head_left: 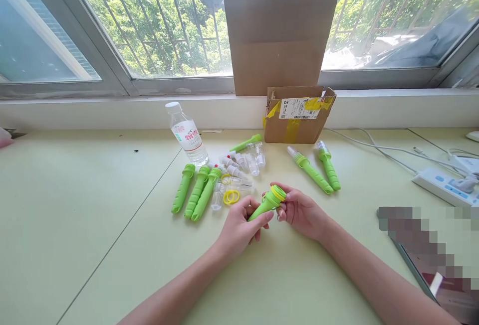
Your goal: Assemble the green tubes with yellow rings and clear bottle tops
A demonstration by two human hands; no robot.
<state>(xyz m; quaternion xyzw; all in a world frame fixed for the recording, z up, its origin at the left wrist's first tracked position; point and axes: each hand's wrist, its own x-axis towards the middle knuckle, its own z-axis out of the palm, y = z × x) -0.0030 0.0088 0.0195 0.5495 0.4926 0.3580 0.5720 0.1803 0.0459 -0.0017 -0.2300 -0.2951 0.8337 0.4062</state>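
My left hand [239, 223] is closed around a green plastic handle [261, 209], tilted with its wide threaded end up and to the right. A yellow ring [278, 193] sits around that wide end. The thumb and fingers of my right hand [305, 215] close on the ring from the right. Just beyond my left hand lie loose yellow rings [231, 197], clear plastic caps [217, 195] and small white parts [235, 172]. Three green handles [197, 193] rest side by side to the left, and another green handle [245, 143] lies farther back.
Two green handles with clear caps [314, 173] lie at the right. A water bottle [189, 138] stands behind the parts. An open cardboard box [294, 130] is against the wall. Farther right are a power strip [443, 185], white cables [389, 153] and a partly blurred dark device [406, 260].
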